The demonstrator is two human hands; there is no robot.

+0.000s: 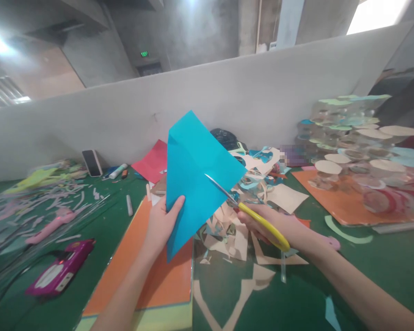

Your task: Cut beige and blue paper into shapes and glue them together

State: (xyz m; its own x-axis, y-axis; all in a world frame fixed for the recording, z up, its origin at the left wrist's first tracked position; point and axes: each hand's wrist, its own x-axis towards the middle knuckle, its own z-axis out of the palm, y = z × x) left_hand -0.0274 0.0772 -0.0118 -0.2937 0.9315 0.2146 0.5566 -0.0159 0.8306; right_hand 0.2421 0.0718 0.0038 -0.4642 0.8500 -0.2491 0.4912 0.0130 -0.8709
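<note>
paper (200,158): blue | scissors handle (265,224): yellow | device (64,270): magenta | tabletop (108,220): green

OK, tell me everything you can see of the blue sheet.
The blue sheet is plain and bright, apparently paper or card, with pointed corners. It is held up, tilted, above the green table. The left hand grips its left edge, thumb in front. A scissor blade crosses its face; any cut is unclear.

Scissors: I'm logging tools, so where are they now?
In the head view, the scissors are just right of centre, in the right hand and partly in front of the blue sheet.
</note>
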